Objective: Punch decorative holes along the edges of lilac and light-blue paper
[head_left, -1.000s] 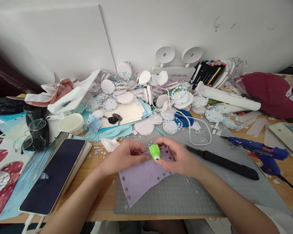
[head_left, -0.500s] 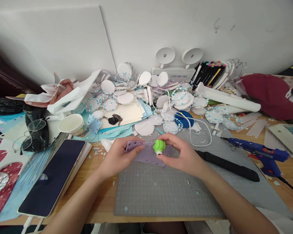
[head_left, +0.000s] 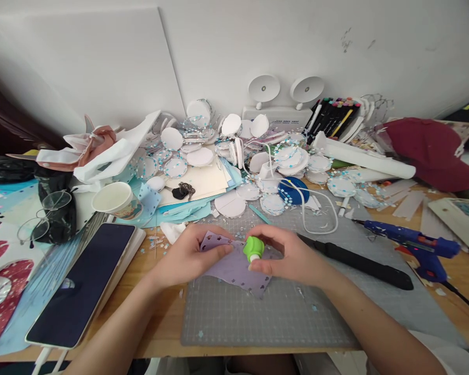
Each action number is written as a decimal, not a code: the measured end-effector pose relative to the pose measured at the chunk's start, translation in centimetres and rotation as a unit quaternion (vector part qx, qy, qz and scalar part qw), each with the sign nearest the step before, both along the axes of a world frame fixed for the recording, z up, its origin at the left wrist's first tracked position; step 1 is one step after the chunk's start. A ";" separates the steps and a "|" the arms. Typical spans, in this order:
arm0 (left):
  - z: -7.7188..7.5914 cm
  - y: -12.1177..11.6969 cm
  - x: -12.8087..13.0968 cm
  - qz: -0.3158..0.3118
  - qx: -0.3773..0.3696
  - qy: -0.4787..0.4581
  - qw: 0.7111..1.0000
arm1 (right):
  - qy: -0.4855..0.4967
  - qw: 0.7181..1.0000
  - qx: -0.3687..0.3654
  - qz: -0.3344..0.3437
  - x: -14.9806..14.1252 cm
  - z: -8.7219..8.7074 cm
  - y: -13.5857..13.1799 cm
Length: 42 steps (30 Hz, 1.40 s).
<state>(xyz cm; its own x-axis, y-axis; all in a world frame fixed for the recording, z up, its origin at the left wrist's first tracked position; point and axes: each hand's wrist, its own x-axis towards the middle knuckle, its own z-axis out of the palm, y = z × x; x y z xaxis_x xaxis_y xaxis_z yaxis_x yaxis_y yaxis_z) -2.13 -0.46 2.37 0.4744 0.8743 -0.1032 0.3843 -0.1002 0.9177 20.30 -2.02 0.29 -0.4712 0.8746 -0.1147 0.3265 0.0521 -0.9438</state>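
Head view: over the cutting mat (head_left: 269,323), fingers of the left hand (head_left: 191,259) pinch the purple sheet (head_left: 230,271); those of the right hand (head_left: 293,255) grip the green punch (head_left: 254,247). Edge punching seems the step; the next press calls for steady alignment

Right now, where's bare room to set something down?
Best: cutting mat, from the purple sheet to the mat's near edge, bar small scraps. Also between black tool and right forearm. Crowded: behind left hand and right hand, with white discs and cream paper.
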 end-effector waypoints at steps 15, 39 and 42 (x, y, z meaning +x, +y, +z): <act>-0.1 -0.1 0.2 0.013 0.006 0.007 1.000 | 0.019 0.999 -0.034 -0.002 -0.5 0.1 -0.1; -0.4 -0.2 0.5 0.023 0.036 0.000 0.999 | 0.068 0.997 -0.034 -0.022 -1.0 -0.3 0.0; -0.4 -0.2 0.5 0.019 0.030 -0.005 0.999 | 0.082 0.995 -0.057 -0.019 -0.9 -0.2 0.0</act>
